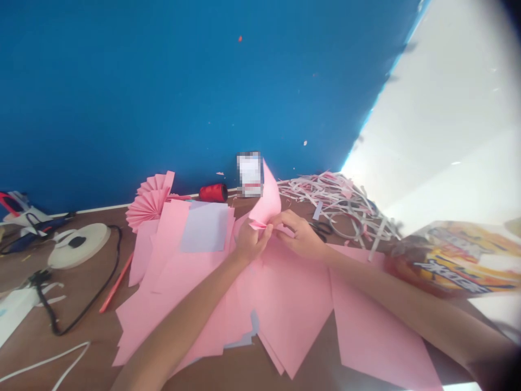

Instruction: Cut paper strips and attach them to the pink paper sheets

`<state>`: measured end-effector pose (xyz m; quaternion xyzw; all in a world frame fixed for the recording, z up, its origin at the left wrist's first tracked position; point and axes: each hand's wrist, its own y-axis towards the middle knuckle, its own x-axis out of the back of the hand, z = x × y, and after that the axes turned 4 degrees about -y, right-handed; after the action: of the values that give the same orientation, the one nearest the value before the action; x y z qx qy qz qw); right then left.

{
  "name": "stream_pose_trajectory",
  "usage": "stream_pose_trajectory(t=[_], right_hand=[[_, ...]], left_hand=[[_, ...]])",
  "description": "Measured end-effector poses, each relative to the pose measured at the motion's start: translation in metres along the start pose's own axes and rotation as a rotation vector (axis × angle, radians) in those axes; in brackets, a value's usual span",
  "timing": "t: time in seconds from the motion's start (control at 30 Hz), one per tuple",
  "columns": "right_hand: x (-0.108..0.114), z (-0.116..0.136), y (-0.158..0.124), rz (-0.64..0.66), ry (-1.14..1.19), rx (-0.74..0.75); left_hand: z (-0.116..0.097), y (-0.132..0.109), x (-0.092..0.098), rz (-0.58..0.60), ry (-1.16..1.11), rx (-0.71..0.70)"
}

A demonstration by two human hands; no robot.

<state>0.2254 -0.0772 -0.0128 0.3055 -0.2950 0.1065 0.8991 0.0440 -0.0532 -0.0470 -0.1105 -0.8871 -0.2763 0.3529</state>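
Observation:
Near the middle of the table, a pink sheet of paper curves upward, with small folds along its lower edge. My left hand pinches that lower edge between thumb and fingers. My right hand is closed on the same edge from the other side, its fingertips close to the left thumb. Beneath both hands lie overlapping pink sheets. To the left, a pale lilac piece of paper rests on more pink sheets. A pleated pink paper fan stands behind them against the wall.
A red thread spool and a propped phone stand by the blue wall. Shredded paper strips heap at the back right, near black scissors. A printed packet lies right. A white round object, cables and a red stick lie left.

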Motion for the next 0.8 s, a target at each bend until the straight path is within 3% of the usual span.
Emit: stream_pose_trajectory(t=[0.1, 0.13, 0.23, 0.3, 0.37, 0.43, 0.53, 0.6, 0.8], right_hand=[[-0.003, -0.008, 0.000, -0.040, 0.034, -0.096], [-0.004, -0.011, 0.000, -0.081, 0.058, -0.137], [0.000, -0.019, 0.001, -0.319, 0.080, -0.234], [0.004, -0.020, 0.000, -0.508, 0.003, -0.267], [0.007, -0.017, -0.002, -0.580, -0.129, -0.251], [0.006, -0.011, -0.006, -0.487, -0.288, -0.172], [-0.004, -0.006, -0.011, -0.221, -0.496, -0.025], [-0.013, -0.008, -0.014, -0.116, -0.587, 0.031], [-0.017, -0.022, -0.016, -0.008, -0.736, 0.072]], left_hand=[[-0.002, 0.002, 0.001, -0.253, 0.067, -0.243], [-0.002, 0.002, 0.002, -0.281, 0.099, -0.322], [0.002, 0.004, 0.004, -0.269, 0.229, -0.450], [0.005, 0.005, 0.004, -0.231, 0.332, -0.452], [0.009, 0.006, 0.002, -0.178, 0.441, -0.406], [0.010, 0.006, 0.000, -0.111, 0.529, -0.340], [0.010, 0.006, -0.002, -0.036, 0.581, -0.277], [0.009, 0.006, -0.003, -0.006, 0.571, -0.276], [0.009, 0.006, -0.003, 0.116, 0.450, -0.343]])
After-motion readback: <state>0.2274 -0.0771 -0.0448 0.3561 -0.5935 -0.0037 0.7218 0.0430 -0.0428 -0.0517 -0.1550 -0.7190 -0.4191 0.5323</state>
